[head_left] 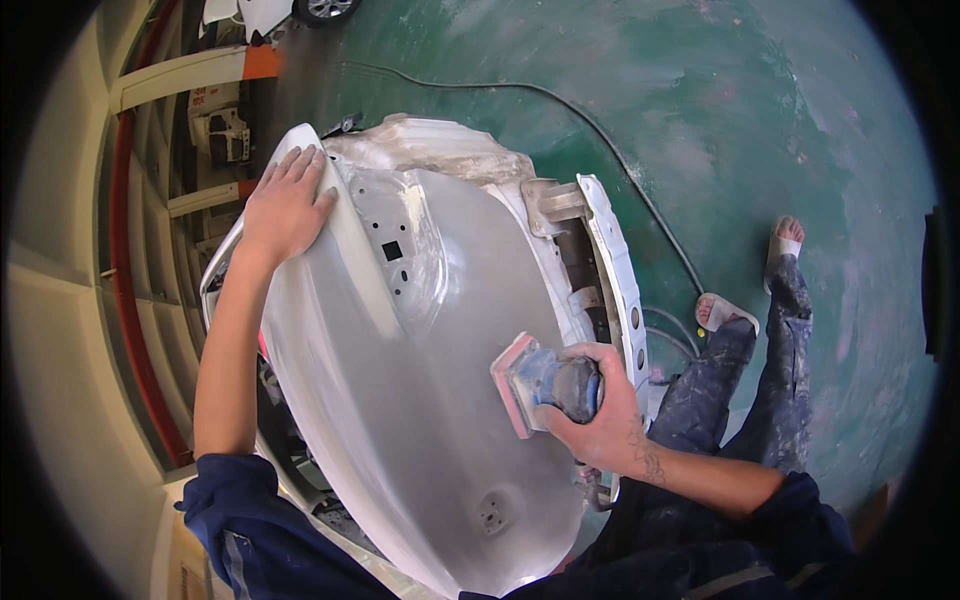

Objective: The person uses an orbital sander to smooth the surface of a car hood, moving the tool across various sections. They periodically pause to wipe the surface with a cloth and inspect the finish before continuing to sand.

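A grey-white car body panel (455, 290), curved like a trunk lid, spreads across the middle with dull sanded patches. My left hand (288, 205) lies on its far left edge, fingers stretched out and holding nothing. My right hand (605, 420) is wrapped round the body of a power sander (560, 384), blue and dark with dust on it. The sander's pinkish square pad (515, 385) is at the panel's right half, tilted on edge in this view; whether it touches all along cannot be seen. Small holes and a square opening (391, 250) show in the upper recess.
A bare metal bumper beam (615, 285) juts along the car's right side. A dark hose (600, 130) runs over the green floor (730, 110) past my feet. Racks (185, 200) with a red pipe (130, 300) stand at the left, and part of another car (325, 8) is at the top.
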`<move>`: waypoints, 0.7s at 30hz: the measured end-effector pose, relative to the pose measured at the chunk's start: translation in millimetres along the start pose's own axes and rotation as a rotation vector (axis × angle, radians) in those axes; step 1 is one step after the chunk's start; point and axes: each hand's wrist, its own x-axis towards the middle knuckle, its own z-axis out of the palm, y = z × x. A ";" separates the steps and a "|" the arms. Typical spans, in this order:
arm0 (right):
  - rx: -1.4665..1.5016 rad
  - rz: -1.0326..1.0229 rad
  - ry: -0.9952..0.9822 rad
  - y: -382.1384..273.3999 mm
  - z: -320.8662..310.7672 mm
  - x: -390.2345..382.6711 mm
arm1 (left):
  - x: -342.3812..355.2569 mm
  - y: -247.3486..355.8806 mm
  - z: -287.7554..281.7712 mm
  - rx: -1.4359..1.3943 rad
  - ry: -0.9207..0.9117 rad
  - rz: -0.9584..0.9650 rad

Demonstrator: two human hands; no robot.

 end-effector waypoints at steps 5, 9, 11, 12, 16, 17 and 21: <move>0.073 0.117 -0.149 -30.1 53.5 81.0 | -3.5 -8.7 27.0 -0.881 0.207 -0.127; 0.133 0.201 -0.196 -43.1 81.1 114.4 | -2.5 3.9 20.9 -1.072 0.245 -0.218; 0.124 0.188 -0.188 -48.5 90.2 124.8 | -2.3 5.2 22.8 -1.068 0.248 -0.251; 0.114 0.185 -0.187 -52.2 93.9 130.1 | -3.2 4.6 23.8 -1.059 0.247 -0.242; 0.116 0.063 -0.155 -60.4 107.3 156.4 | -3.4 4.6 18.1 -1.030 0.255 -0.236; 0.107 0.079 -0.145 -63.4 107.6 166.5 | -0.7 5.8 16.8 -1.029 0.258 -0.231; 0.094 0.097 -0.129 -75.1 108.7 185.6 | -1.9 5.6 20.6 -1.028 0.280 -0.237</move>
